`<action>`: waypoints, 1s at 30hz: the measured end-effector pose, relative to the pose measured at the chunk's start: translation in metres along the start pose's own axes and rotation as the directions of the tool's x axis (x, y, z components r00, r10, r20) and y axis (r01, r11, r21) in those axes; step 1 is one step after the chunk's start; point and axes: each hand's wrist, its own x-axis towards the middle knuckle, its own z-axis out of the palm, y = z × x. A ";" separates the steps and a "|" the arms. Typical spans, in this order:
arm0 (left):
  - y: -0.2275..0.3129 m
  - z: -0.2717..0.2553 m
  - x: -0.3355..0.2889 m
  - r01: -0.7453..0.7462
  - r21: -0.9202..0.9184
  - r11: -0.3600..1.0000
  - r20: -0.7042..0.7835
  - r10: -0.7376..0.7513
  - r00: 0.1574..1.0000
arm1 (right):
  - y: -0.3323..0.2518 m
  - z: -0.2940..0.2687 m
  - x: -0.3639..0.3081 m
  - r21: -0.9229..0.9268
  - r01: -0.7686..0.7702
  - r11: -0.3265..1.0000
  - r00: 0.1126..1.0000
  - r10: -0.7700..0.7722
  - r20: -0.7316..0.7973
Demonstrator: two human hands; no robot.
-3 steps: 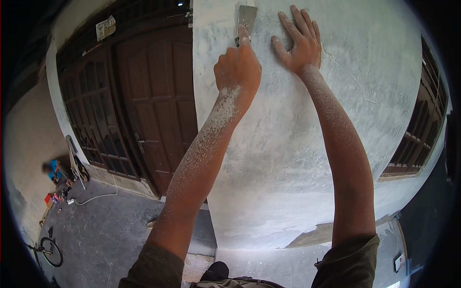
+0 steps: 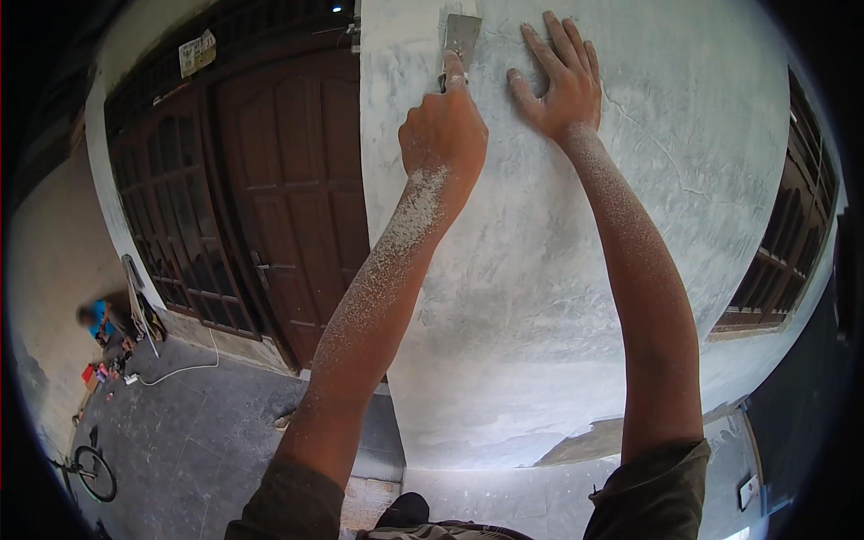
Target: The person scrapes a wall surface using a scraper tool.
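My left hand (image 2: 444, 126) is closed around the handle of a putty knife (image 2: 463, 38), its index finger stretched up along the tool. The metal blade points upward and lies against the whitish, patchy wall (image 2: 522, 261); my fist hides most of the handle. To its right, my right hand (image 2: 565, 88) rests with spread fingers on the same wall, holding nothing. White dust coats both forearms and the fingers. A thin crack-like line runs down the wall to the right of my right hand.
Left of the wall's edge stands a brown panelled door (image 2: 292, 189) beside a barred window (image 2: 184, 207). Another barred window (image 2: 778, 243) is at the right. A person in blue (image 2: 101, 321) sits far left, near a bicycle wheel (image 2: 95, 473) and a white cable (image 2: 184, 367) on the floor.
The putty knife and my left hand have shifted very slightly downward. My right hand stays in its place on the wall.
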 end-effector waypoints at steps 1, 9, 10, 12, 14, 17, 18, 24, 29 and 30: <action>-0.001 0.001 0.003 -0.008 -0.008 1.000 -0.014 0.007 1.000 | -0.001 0.001 -0.001 0.002 -0.003 1.000 1.000 0.003 0.003; -0.002 0.000 -0.002 0.025 -0.043 0.999 -0.014 -0.026 1.000 | 0.001 0.003 0.002 -0.020 0.003 1.000 1.000 -0.003 -0.002; -0.003 0.002 -0.005 0.037 -0.045 0.998 0.015 -0.036 0.999 | 0.002 0.003 0.001 -0.022 0.004 1.000 1.000 -0.005 -0.005; 0.000 0.002 0.001 0.023 -0.040 0.999 -0.025 -0.024 0.999 | 0.003 0.003 0.000 -0.027 0.006 1.000 1.000 -0.006 -0.005; 0.004 -0.002 0.010 0.010 -0.033 0.999 -0.064 -0.012 0.998 | 0.003 0.003 0.000 -0.030 0.007 1.000 1.000 -0.007 -0.003; 0.007 -0.007 0.013 0.014 -0.006 1.000 -0.095 -0.015 0.995 | 0.000 0.004 0.001 -0.028 0.005 1.000 1.000 -0.006 -0.015; 0.006 -0.006 0.007 0.031 -0.013 0.999 -0.070 -0.032 0.997 | 0.000 0.004 0.002 -0.024 0.006 1.000 1.000 -0.007 -0.013; 0.005 -0.003 0.007 0.050 -0.025 0.998 -0.040 -0.051 0.998 | 0.001 0.001 0.002 -0.029 0.003 1.000 1.000 -0.003 -0.003; 0.007 -0.004 0.011 0.023 -0.033 0.999 -0.120 -0.027 0.992 | 0.001 0.002 0.002 -0.029 0.008 1.000 1.000 -0.008 -0.007; 0.004 0.000 0.004 0.040 -0.034 0.999 -0.087 -0.043 0.995 | 0.000 0.002 0.002 -0.023 0.004 1.000 1.000 -0.005 -0.007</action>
